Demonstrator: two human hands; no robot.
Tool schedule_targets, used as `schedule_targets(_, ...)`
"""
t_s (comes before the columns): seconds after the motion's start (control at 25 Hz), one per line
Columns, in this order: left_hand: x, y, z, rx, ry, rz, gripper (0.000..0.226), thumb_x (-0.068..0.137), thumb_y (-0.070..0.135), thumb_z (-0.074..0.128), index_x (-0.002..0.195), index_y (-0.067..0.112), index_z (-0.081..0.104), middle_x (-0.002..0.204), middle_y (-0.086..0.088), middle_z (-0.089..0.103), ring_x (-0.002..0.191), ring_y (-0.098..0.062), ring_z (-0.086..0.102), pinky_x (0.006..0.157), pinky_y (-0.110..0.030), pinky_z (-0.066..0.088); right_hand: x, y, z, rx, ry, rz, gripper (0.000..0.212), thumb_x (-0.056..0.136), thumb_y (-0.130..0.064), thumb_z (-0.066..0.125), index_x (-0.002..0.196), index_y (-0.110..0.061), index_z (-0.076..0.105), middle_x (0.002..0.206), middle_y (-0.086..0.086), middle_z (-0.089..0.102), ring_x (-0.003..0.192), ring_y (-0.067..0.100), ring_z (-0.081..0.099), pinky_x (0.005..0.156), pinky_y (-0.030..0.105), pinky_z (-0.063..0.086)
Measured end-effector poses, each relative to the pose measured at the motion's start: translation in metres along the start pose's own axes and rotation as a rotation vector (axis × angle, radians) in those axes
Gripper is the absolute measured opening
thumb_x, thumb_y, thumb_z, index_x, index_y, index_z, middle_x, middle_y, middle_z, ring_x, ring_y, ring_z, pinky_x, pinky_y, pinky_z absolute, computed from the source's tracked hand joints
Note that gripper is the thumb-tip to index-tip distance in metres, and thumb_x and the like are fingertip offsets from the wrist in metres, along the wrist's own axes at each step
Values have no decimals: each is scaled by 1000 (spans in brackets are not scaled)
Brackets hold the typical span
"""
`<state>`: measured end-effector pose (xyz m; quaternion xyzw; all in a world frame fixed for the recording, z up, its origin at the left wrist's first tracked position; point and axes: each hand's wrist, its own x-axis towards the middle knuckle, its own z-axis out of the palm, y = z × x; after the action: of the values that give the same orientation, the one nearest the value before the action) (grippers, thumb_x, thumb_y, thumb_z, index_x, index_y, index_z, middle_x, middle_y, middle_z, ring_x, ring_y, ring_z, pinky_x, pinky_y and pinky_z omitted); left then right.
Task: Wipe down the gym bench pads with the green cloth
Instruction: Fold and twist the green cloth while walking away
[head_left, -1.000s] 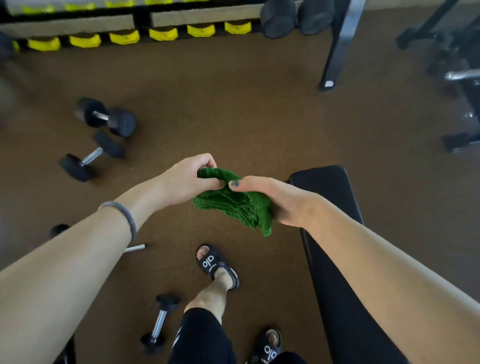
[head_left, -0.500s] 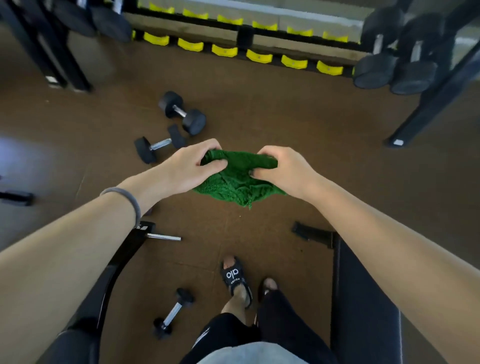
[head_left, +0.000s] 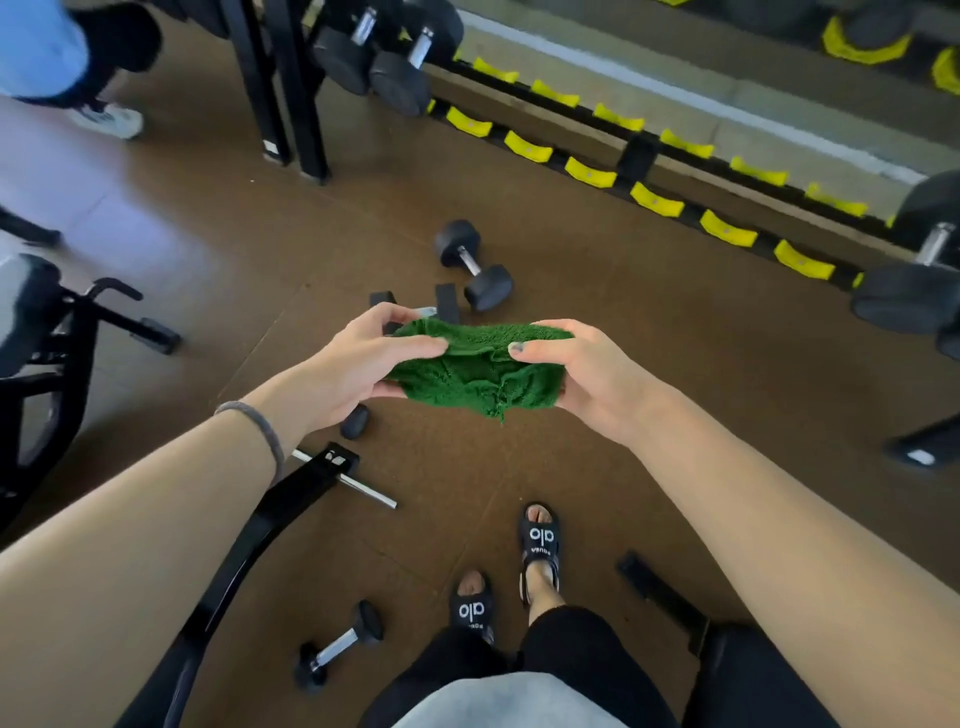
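Observation:
The green cloth (head_left: 480, 371) is bunched and stretched between both hands at chest height over the brown floor. My left hand (head_left: 358, 364) grips its left end, thumb on top. My right hand (head_left: 576, 369) grips its right end, thumb pressed on the top edge. A black bench pad (head_left: 748, 680) shows only as a corner at the lower right, partly hidden under my right forearm. Another bench with a grey-lit pad (head_left: 23, 306) stands at the left edge.
Loose dumbbells lie on the floor: one ahead (head_left: 474, 265), one small by my feet (head_left: 337, 647). A black bench frame leg (head_left: 270, 514) runs under my left arm. A dumbbell rack with yellow cradles (head_left: 654, 200) lines the far wall. Another person's feet (head_left: 104, 117) are top left.
The view has turned left and I have stepped away from the bench pad. Both hands have spread the cloth wider between them.

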<state>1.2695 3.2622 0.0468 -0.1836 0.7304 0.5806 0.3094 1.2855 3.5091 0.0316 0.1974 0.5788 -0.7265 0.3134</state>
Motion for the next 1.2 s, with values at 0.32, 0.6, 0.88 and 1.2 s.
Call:
schedule_targets(0.32, 34, 27, -79, 91, 106, 3, 82, 73, 7, 82, 137, 41, 44, 124, -4, 62, 94, -19, 66, 76, -32, 56, 106, -83, 75, -275, -139, 59, 75, 90, -5, 76, 150, -28, 39, 132, 6, 61, 117, 27, 66, 96, 49, 58)
schedule_targets(0.6, 86, 48, -199, 535, 150, 27, 106, 71, 3, 81, 146, 48, 23, 125, -8, 38, 99, -42, 60, 76, -47, 57, 211, -138, 184, -403, -241, 115, 89, 87, 4, 75, 155, -34, 32, 129, 7, 61, 113, 27, 69, 105, 53, 53)
schedule_targets(0.88, 130, 53, -321, 13, 53, -152, 80, 72, 15, 86, 135, 42, 45, 133, -4, 60, 114, -27, 68, 102, -50, 55, 308, -172, 261, -462, -360, 314, 131, 53, -13, 95, 157, -48, 24, 164, 8, 36, 146, 34, 43, 120, 63, 34)
schedule_targets(1.2, 196, 89, -394, 503, 183, -152, 71, 77, 26, 83, 136, 48, 50, 115, 3, 43, 100, -22, 58, 88, -40, 56, 408, -233, 321, -594, -480, 245, 46, 84, 8, 73, 123, -14, 64, 118, 13, 74, 108, 29, 74, 103, 49, 55)
